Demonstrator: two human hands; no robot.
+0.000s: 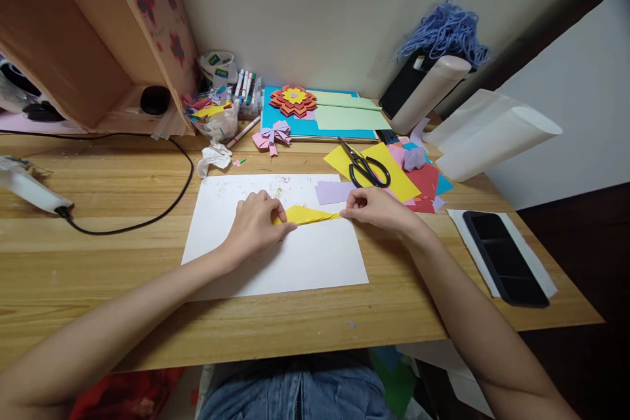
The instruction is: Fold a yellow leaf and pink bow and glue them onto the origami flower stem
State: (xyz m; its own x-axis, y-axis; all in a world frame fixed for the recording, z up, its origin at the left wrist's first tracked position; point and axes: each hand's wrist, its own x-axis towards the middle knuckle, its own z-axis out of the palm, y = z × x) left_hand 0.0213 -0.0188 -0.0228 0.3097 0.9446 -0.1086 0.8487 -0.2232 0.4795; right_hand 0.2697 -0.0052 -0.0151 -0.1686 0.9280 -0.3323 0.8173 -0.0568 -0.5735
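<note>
With the fingers of both hands I hold a folded piece of yellow paper [311, 214] over the white sheet [315, 259], which lies near the desk's [98, 275] front edge. The fingers of my left hand [256, 223] are closed on its broader left end, thumb on the side nearer me. The fingers of my right hand [374, 207] pinch the narrow right tip, close to the sheet's right edge. I cannot tell whether the paper touches the sheet. Just behind it a lilac strip [332, 193] sticks out past that same edge.

Off the sheet's back right corner, scissors [361, 163] with black handles rest on a yellow square [401, 177], and coloured scraps [426, 180] spread toward the desk's right edge. A crumpled tissue [214, 157] sits by the sheet's back left corner. Along the desk's back edge there's a blue sheet [275, 119] bearing a layered paper flower [294, 100]. Near the right edge, a black tray [504, 259] lies on white paper [459, 220].
</note>
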